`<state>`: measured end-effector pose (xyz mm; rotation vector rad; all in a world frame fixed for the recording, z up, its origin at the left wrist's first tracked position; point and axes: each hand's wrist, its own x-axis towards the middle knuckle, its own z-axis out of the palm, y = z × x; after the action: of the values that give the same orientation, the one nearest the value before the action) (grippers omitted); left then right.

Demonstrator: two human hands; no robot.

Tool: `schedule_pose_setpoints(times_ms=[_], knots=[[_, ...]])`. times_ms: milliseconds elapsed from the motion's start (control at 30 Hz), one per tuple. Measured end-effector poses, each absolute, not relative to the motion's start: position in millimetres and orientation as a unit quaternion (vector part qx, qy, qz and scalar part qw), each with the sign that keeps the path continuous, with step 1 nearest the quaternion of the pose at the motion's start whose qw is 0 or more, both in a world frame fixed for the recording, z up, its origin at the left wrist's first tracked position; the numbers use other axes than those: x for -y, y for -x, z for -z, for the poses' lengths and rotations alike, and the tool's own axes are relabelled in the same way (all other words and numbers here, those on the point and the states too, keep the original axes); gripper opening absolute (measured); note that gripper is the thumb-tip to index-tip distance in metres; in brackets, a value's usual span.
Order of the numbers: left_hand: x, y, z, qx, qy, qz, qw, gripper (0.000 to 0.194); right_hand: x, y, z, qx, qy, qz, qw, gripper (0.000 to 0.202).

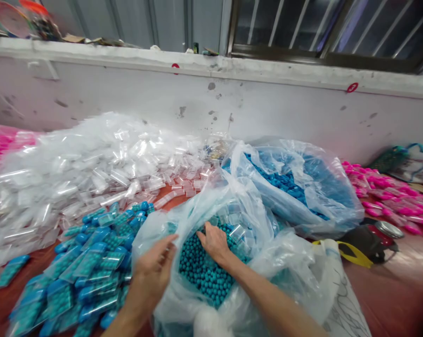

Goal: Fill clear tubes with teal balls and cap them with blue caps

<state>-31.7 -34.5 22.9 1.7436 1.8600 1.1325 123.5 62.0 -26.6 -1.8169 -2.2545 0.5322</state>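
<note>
A clear plastic bag [193, 210] stands wide-mouthed in front of me, holding many teal beads [206, 278]. My right hand [214, 241] reaches into it, fingers down on the beads, thumb apart from the forefinger; some fingertips are hidden. At the bag's left rim is my left hand [157, 264], slightly blurred, its fingers half bent with gaps between them and nothing visible in them. Several empty clear tubes or containers [241, 231] lie inside the bag beside the beads. Left of the bag, blue-capped containers filled with teal beads [92, 262] form a pile.
A large heap of clear empty containers [102, 164] spreads along the wall. Behind the bead bag, another plastic bag [330, 196] holds blue caps [285, 180]. Pink-capped pieces [390, 192] lie at the right, near a dark item with a yellow strap [355, 255]. The tabletop [401, 285] is red.
</note>
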Motion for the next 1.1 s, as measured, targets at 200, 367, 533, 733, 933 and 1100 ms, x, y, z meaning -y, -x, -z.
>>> schedule_pose_setpoints(times_ms=[200, 367, 533, 733, 933, 1100], knots=[[13, -21, 5, -0.623, -0.519, -0.376, 0.448, 0.040, -53, -166, 25, 0.765, 0.581, -0.245, 0.135, 0.013], [-8, -32, 16, -0.613, -0.629, -0.385, 0.283, 0.051, -34, -196, 17, 0.742, 0.518, -0.380, 0.193, 0.011], [-15, -41, 19, -0.541, -0.674, -0.268, 0.425, 0.028, -32, -196, 15, 0.705, 0.461, -0.499, 0.203, 0.018], [-10, -25, 29, -0.638, -0.596, -0.146, 0.466, 0.010, -34, -205, 15, 0.784, 0.548, -0.280, 0.081, 0.019], [0, -32, 37, -0.639, -0.623, -0.093, 0.442, 0.024, -18, -198, 32, 0.819, 0.541, -0.163, -0.101, 0.023], [-15, -58, 49, -0.604, -0.544, -0.113, 0.571, 0.018, -23, -194, 45, 0.814, 0.530, -0.239, -0.001, 0.022]])
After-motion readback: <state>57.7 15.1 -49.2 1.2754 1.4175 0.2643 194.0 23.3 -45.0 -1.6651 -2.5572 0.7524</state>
